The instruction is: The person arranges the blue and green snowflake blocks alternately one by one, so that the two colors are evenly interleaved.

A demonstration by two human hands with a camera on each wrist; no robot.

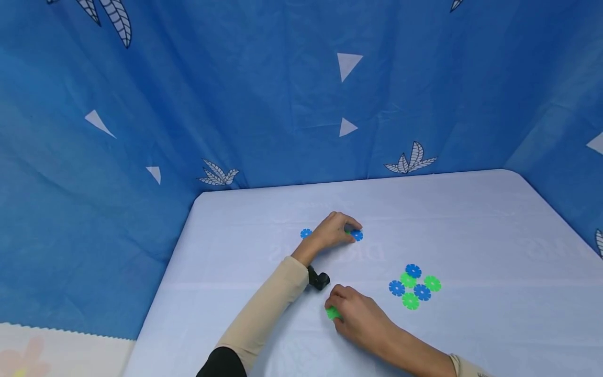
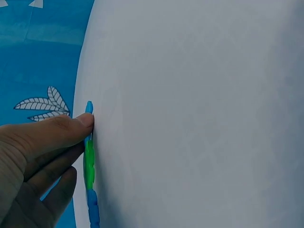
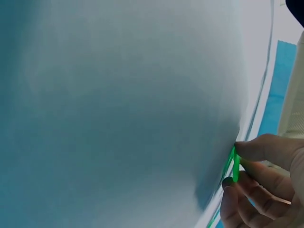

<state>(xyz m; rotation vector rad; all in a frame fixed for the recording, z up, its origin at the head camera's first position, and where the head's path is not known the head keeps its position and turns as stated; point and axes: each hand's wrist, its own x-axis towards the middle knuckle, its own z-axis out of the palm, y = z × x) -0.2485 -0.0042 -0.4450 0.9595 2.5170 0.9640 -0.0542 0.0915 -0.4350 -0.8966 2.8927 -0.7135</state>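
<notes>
Six notched plastic discs [image 1: 422,292], three blue and three green, lie close together in a cluster on the white worktop [image 1: 494,230]; places below are taken from that cluster.

Left hand [image 1: 332,230]: beyond the cluster and to its left. Thumb and fingers nearly closed, pinching a blue disc [image 1: 357,235] near its edge. Left wrist view shows a green disc [image 2: 89,164] and another blue one [image 2: 93,209] in line with it, all edge-on; whether they are joined, cannot tell.

Right hand [image 1: 360,317]: left of the cluster, a little nearer the person. Fingers curled, a lighter green disc [image 1: 333,313] pinched between thumb and fingertips, seen edge-on from the right wrist.

Far-left blue disc [image 1: 305,233]: beyond the cluster, past the left wrist. Black fitting [image 1: 319,280]: left of the cluster, beside the beige left sleeve [image 1: 268,298]. Blue curtain [image 1: 282,104] with leaf and triangle prints: behind the cluster, past the worktop's far edge.
</notes>
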